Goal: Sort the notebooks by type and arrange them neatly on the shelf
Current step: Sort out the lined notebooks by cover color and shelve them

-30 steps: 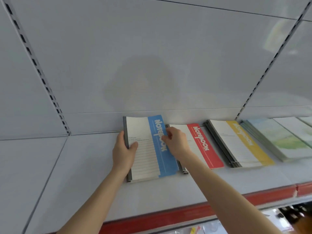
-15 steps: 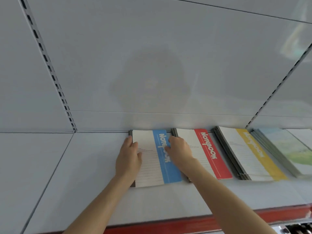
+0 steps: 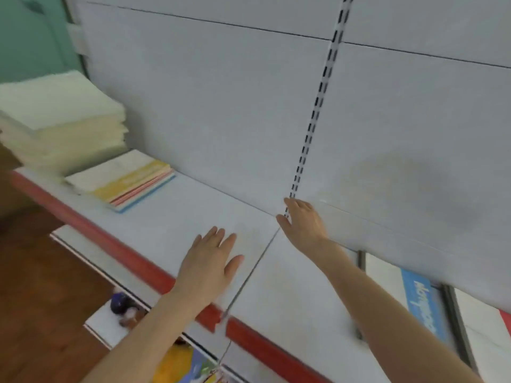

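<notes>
White shelf (image 3: 171, 214), red strip (image 3: 132, 261) along its front edge.
Two panels meet at a seam (image 3: 257, 261) near the middle. Far left: tall cream stack (image 3: 60, 117) of pads or paper, blurred. Just beside it, toward the middle: low notebook stack (image 3: 124, 181), yellow-banded cover on top, pink and blue edges beneath. Far right, well apart from these: blue notebook (image 3: 420, 305), flat, white cover with a blue band; next to it a second notebook (image 3: 484, 313), cut off by the frame, red at its corner.

notebook stack (image 3: 124, 181) on shelf (image 3: 193, 217) far left, taller pile (image 3: 60, 120) behind it, notebook (image 3: 423, 305) far right
</notes>
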Tool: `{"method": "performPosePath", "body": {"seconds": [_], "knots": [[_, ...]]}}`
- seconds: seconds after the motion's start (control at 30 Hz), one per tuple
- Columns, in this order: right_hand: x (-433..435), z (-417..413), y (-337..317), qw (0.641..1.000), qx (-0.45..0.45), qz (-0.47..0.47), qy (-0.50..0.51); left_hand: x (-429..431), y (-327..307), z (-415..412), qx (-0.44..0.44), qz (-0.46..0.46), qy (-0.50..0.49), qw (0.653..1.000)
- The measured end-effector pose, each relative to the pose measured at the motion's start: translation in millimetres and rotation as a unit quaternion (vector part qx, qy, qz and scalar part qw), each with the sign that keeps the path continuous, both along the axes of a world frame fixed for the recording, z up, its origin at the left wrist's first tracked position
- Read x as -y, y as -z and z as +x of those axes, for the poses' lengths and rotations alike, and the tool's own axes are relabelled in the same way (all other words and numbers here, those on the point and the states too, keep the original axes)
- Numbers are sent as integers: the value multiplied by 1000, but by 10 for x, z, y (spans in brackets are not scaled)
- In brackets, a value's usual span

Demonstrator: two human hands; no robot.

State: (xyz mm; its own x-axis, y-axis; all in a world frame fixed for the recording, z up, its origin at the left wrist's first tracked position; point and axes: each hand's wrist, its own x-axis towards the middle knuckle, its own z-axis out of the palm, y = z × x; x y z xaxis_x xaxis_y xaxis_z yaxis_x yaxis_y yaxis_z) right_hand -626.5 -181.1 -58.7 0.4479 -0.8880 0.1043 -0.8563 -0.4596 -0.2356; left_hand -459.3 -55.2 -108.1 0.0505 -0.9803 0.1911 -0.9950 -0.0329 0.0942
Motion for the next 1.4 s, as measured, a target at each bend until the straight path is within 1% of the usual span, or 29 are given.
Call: {"method": "performPosePath", "body": {"seconds": [0.17,0.23,0.37,0.47,0.63,0.73,0.8,0.83,0.87,0.93,0.97,1.03,1.07,1.13,1.17,1.2,1.23,1.27,1.3,1.33,1.37,1.4], "knots": [[-284,1505,-3,997,6,-26,-79,-630,-134,1287,-29,8,-107,994],[-425,2054,20,995,15,-23,-95,-872,-122,1771,-18,-23,-131,991],[-656,2985,106,992,19,-16,-122,-1236,-172,2653,11,6,-168,986],[-729,3468,180,991,17,1,-130,-1336,-135,3105,30,-2,-173,984],[-622,4003,270,994,-10,20,-104,-1191,-64,3633,-9,-40,-170,985],[-422,4236,350,996,-34,25,-79,-1025,-62,3846,-44,-40,-153,986],[-284,4361,410,995,-56,34,-72,-928,-23,3969,-37,-51,-144,988],[-226,4420,438,994,-64,42,-75,-893,-39,4029,-30,-29,-143,989],[-199,4454,463,992,-72,51,-85,-864,-36,4074,-34,-33,-139,989],[-171,4543,499,988,-96,40,-114,-776,-43,4175,-90,-32,-125,987],[-184,4578,515,985,-116,21,-123,-734,-27,4229,-110,-20,-124,986],[-274,4622,521,977,-158,-20,-141,-670,16,4328,-131,-30,-119,984],[-316,4633,510,974,-165,-32,-149,-650,9,4358,-155,-30,-114,981],[-393,4632,412,980,-140,-35,-138,-611,-10,4412,-246,-40,-82,965],[-432,4618,330,986,-116,-34,-115,-590,-25,4448,-304,-46,-64,949],[-480,4590,244,991,-95,-30,-84,-571,-40,4478,-373,-48,-53,925],[-547,4553,161,995,-76,-23,-55,-545,-59,4505,-455,-48,-53,887],[-639,4509,90,998,-57,-22,-31,-517,-87,4525,-552,-34,-62,831],[-759,4482,37,999,-46,-25,-14,-486,-125,4526,-653,-8,-73,754],[-915,4469,8,998,-35,-44,-14,-454,-155,4519,-739,22,-82,669],[-1084,4465,28,996,-24,-76,-31,-427,-187,4512,-803,55,-87,588],[-1271,4462,69,991,-16,-115,-62,-407,-216,4509,-845,85,-82,521]]}}
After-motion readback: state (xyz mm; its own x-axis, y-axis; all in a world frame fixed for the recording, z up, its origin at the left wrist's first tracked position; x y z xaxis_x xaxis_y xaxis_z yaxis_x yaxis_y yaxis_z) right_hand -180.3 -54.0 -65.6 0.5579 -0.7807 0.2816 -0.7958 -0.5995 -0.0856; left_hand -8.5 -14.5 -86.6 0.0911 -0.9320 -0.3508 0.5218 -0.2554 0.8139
